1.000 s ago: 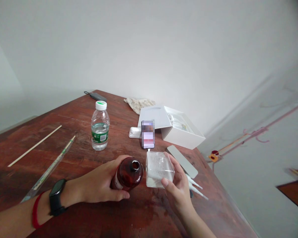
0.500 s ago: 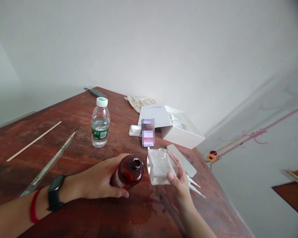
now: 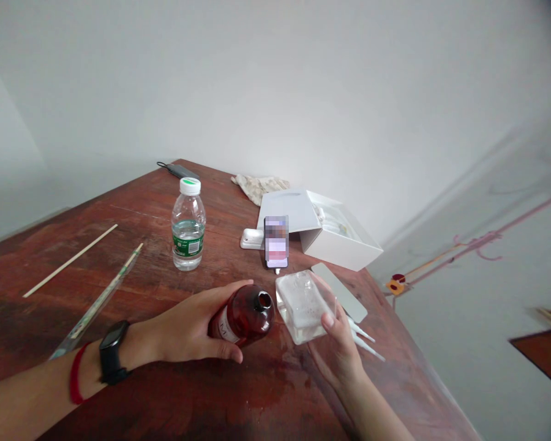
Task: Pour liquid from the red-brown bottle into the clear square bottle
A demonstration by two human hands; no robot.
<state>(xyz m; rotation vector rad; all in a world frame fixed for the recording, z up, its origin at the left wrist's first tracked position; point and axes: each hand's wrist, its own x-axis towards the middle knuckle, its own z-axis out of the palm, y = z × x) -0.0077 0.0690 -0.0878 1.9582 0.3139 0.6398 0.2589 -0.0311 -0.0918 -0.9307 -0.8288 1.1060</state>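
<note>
My left hand point(image 3: 197, 327) is wrapped round a brown glass bottle point(image 3: 250, 318) with a white label and an uncapped mouth. The bottle leans to the right, its mouth facing the other hand. In my right hand point(image 3: 337, 343) is a clear square container point(image 3: 300, 306) with bubbles showing inside, gripped by its right side with the thumb in front. A small gap separates bottle and container. Beyond them a phone point(image 3: 276, 242) with a blurred screen leans near a white device point(image 3: 251, 239).
A water bottle point(image 3: 188, 226) stands left of centre. A bare stick point(image 3: 71, 260) and wrapped chopsticks point(image 3: 105, 291) lie further left. At the back are an open white box point(image 3: 340, 248), a cloth point(image 3: 259, 187) and a grey pouch point(image 3: 181, 169). White pointed tips point(image 3: 367, 346) lie by a flat grey panel point(image 3: 342, 294).
The brown bottle and my left hand have shifted slightly right, and more of the label shows. The clear container has turned a little in my right hand. The whole view has shifted slightly.
</note>
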